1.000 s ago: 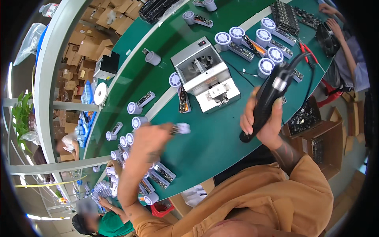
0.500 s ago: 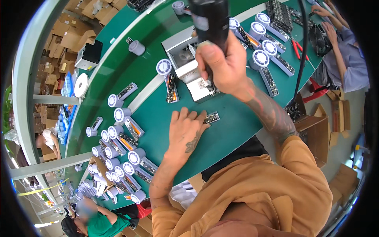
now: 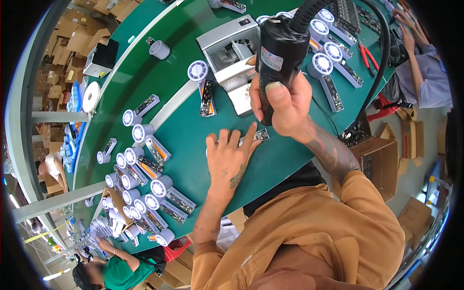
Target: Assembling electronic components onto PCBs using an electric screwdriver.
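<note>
My right hand (image 3: 289,104) is closed around a black electric screwdriver (image 3: 282,55), upright, with a thick black cable leaving its top. Its tip is hidden behind the hand, just above the board. My left hand (image 3: 228,159) lies over a white fan-like unit, fingers curled on it and pressing it to the table. Only the end of the unit's handle with its exposed circuit board (image 3: 261,135) shows past the index finger; its round head is mostly covered. Beyond the hands stands a silver box-shaped screw feeder (image 3: 232,75) with an open top.
Similar white units (image 3: 162,186) crowd the green table's left side; several more (image 3: 333,50) lie at the right. One unit (image 3: 198,71) sits left of the feeder. Red-handled pliers (image 3: 368,57), a cardboard box (image 3: 379,157) and co-workers (image 3: 419,72) are at the sides.
My right hand has lowered the screwdriver toward the board beside my left hand. The left hand's fingers have spread further over the unit. The view has shifted slightly.
</note>
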`<state>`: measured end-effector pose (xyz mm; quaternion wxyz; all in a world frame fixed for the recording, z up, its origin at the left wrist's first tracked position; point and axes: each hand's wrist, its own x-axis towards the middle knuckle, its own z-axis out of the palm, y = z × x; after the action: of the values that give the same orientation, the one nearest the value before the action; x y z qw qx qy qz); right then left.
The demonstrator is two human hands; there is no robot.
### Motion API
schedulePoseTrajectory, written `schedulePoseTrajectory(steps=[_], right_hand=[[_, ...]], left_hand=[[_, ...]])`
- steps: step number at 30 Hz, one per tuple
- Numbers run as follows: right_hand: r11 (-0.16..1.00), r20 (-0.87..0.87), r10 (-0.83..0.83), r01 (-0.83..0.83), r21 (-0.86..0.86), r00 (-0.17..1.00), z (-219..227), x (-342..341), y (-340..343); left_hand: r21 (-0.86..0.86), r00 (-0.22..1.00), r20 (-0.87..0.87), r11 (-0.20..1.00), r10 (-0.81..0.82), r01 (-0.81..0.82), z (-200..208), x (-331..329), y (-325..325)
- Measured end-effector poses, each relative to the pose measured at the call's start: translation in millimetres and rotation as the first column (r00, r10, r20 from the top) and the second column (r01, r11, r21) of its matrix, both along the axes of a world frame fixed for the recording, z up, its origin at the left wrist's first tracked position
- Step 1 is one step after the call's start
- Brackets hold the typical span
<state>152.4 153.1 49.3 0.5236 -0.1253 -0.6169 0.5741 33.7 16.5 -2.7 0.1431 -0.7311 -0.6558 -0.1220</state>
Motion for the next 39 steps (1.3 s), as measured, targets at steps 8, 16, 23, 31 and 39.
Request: schedulePoseTrajectory(steps=[8, 16, 23, 31, 39], right_hand=[[1.0, -0.026, -0.002, 0.002, -0.009, 1.0, -7.8, -1.8, -0.3], [0.999, -0.058, 0.013, -0.016, -0.05, 0.998, -6.3, 2.2, -3.6], [0.999, -0.054, 0.049, -0.05, -0.017, 0.997, -15.5, 3.0, -2.6], [0.998, -0.088, 0.058, -0.059, -0.007, 0.994, -19.1, 6.6, -10.3], [0.991, -0.125, 0.095, -0.106, -0.086, 0.988, -25.1, 12.8, -16.4]], left_hand=[[0.006, 1.0, -0.008, 1.0, 0.015, -0.015, -2.7, 0.0, -0.9], [0.003, 1.0, -0.011, 1.0, 0.023, -0.023, 1.7, 1.7, -2.2], [-0.001, 1.0, -0.017, 1.0, 0.024, -0.025, -1.1, 2.7, -2.0], [-0.036, 0.999, -0.018, 0.998, 0.047, -0.047, -0.4, 3.6, -5.0], [-0.016, 0.999, -0.011, 0.999, 0.034, -0.034, -2.3, 2.0, -5.2]])
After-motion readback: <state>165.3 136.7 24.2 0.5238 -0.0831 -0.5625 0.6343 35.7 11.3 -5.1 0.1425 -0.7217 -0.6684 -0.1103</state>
